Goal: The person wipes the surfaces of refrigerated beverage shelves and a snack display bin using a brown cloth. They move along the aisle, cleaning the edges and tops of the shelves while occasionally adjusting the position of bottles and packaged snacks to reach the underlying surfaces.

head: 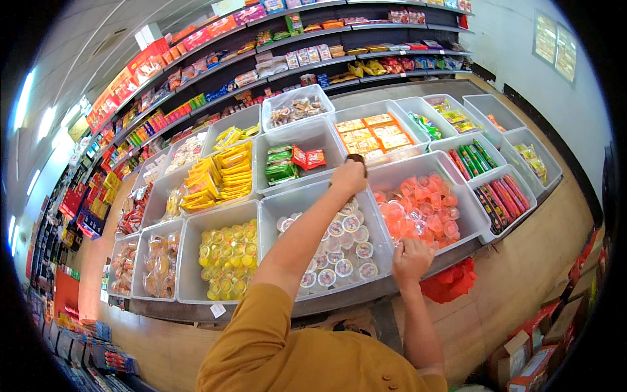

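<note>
My left hand (349,177) reaches over the middle tubs, its fingers closed on a small dark brown object (356,158) whose kind I cannot make out. Below my left forearm is a clear plastic tub (274,208) of white-lidded jelly cups (335,245), partly hidden by the arm. My right hand (414,262) is curled at the front rim of the tub (470,215) of red jelly cups (421,206); whether it grips the rim is hidden. Past my left hand lie orange-and-white packets (365,139) in one tub and green and red packets (281,164) in another.
Yellow jelly cups (228,259) and yellow packets (223,171) fill tubs on the left. Smaller tubs with stick-shaped packs (499,203) stand on the right. Stocked shelves (313,63) run behind. Cardboard boxes (534,367) and a red plastic bag (448,281) are near my right side.
</note>
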### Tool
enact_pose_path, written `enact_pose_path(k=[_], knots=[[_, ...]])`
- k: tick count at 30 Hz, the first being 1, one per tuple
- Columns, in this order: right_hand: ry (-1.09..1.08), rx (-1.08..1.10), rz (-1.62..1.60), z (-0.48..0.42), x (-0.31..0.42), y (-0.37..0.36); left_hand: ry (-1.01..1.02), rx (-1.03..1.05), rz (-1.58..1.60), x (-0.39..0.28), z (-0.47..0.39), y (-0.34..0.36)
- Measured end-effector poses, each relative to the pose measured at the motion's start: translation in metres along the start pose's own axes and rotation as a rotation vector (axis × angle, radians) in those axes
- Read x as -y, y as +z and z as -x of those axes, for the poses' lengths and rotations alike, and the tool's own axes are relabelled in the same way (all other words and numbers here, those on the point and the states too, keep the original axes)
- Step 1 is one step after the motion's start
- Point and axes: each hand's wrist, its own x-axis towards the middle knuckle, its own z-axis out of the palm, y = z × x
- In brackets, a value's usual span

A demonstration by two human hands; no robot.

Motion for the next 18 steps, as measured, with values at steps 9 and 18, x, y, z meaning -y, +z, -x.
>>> enact_pose_path(k=[9, 18], knots=[[0.059, -0.103, -0.044, 0.004, 0.0, 0.002, 0.682, 0.517, 0.212, -0.036, 0.11, -0.032], [0.109, -0.054, -0.124, 0.005, -0.004, 0.007, 0.625, 0.512, 0.329, -0.004, 0.194, -0.096]])
